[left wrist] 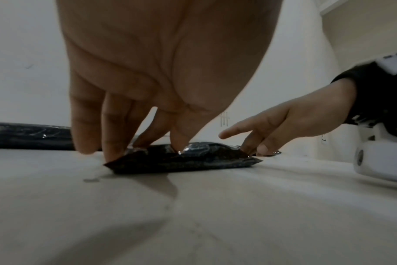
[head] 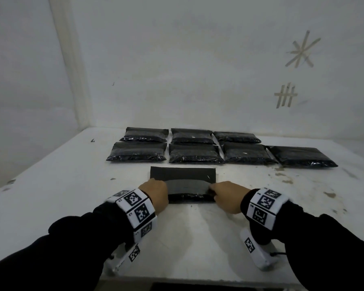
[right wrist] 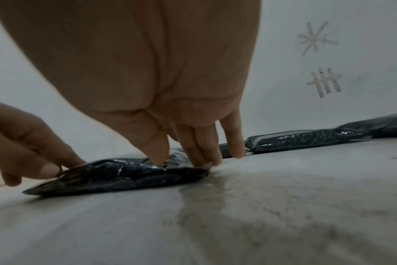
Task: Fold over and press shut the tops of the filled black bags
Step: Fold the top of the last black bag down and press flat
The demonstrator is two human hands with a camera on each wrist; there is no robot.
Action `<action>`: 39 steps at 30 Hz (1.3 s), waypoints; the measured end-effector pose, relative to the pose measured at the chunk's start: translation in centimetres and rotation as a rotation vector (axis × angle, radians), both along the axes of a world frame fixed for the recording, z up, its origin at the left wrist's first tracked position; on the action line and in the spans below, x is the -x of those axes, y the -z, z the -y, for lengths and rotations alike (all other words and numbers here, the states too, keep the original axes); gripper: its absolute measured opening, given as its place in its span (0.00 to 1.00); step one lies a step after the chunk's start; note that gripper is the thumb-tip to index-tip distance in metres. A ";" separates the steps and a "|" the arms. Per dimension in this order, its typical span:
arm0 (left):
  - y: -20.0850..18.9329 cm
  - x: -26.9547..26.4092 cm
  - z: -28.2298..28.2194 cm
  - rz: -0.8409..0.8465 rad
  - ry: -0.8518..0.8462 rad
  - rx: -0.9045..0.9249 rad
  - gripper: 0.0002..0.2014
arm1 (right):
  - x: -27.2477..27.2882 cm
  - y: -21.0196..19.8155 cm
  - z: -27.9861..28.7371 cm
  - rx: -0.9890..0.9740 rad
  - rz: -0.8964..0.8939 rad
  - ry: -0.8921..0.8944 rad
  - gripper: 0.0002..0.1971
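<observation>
A filled black bag point(head: 188, 189) lies near the middle of the white table point(head: 72, 185), its flat empty top point(head: 183, 173) stretched away from me. My left hand point(head: 159, 193) grips the bag's left edge. In the left wrist view its thumb point(left wrist: 179, 141) presses on the bag point(left wrist: 184, 161) while its fingers point(left wrist: 112, 143) reach down at the corner. My right hand point(head: 223, 196) holds the right edge. The right wrist view shows its thumb point(right wrist: 158, 152) on the bag point(right wrist: 116, 176) and its fingers point(right wrist: 204, 154) along the side. The left hand point(right wrist: 41, 161) pinches the far edge there.
Several filled black bags point(head: 194, 154) lie in two rows behind the one I hold, close to the back wall. Another bag point(head: 303, 157) sits at the right end. Tape marks point(head: 286, 96) are on the wall. Stains point(head: 286, 177) dot the table's right side.
</observation>
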State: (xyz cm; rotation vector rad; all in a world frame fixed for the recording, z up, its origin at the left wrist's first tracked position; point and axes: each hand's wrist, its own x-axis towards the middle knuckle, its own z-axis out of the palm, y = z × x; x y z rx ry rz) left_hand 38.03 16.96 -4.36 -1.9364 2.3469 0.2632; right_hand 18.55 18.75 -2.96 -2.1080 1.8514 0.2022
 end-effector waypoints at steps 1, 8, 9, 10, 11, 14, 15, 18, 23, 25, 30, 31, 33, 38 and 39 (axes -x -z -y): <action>0.0 0.2 0.0 0.019 -0.001 -0.014 0.15 | 0.1 -0.1 -0.2 -0.015 0.029 0.000 0.22; -0.3 2.3 0.1 0.124 -0.046 0.022 0.20 | 1.6 -0.3 0.8 -0.046 -0.061 0.064 0.38; -0.2 2.7 0.0 0.142 -0.042 0.034 0.23 | 1.8 -0.2 0.9 -0.061 -0.086 0.079 0.40; -0.2 3.1 -0.2 0.144 -0.043 0.024 0.28 | 2.1 -0.1 1.0 -0.084 -0.108 0.087 0.42; -0.2 3.5 -0.4 0.130 -0.045 -0.001 0.33 | 2.2 0.1 0.9 -0.113 -0.121 0.085 0.43; 0.3 3.8 -0.9 0.074 -0.080 -0.073 0.43 | 2.3 0.6 0.5 -0.144 -0.153 0.052 0.44; 0.4 3.8 -1.0 0.071 -0.092 -0.083 0.44 | 2.2 0.8 0.5 -0.135 -0.166 0.041 0.45; 0.9 3.8 -1.0 0.127 -0.103 -0.095 0.47 | 1.7 1.5 0.5 -0.093 -0.238 0.041 0.49; 0.6 3.9 -1.1 0.019 -0.147 -0.117 0.52 | 1.4 1.7 0.4 -0.035 -0.200 0.081 0.51; 0.2 4.1 -1.3 -0.032 -0.154 -0.116 0.52 | 1.4 1.7 0.5 -0.024 -0.197 0.070 0.51; 0.7 3.7 -1.2 0.072 -0.117 -0.090 0.54 | 1.7 1.6 0.6 0.003 -0.243 0.060 0.50; 0.8 3.6 -1.2 0.072 -0.115 -0.087 0.55 | 1.6 1.6 0.6 0.019 -0.248 0.060 0.49; 0.8 3.8 -1.2 0.017 -0.122 -0.116 0.54 | 1.3 1.6 0.5 0.042 -0.211 0.062 0.49; 0.2 3.8 -1.4 -0.031 -0.116 -0.121 0.52 | 0.9 1.7 0.4 -0.007 -0.119 0.068 0.50; 0.2 3.8 -1.4 -0.011 -0.112 -0.112 0.52 | 0.9 1.7 0.4 -0.012 -0.136 0.068 0.49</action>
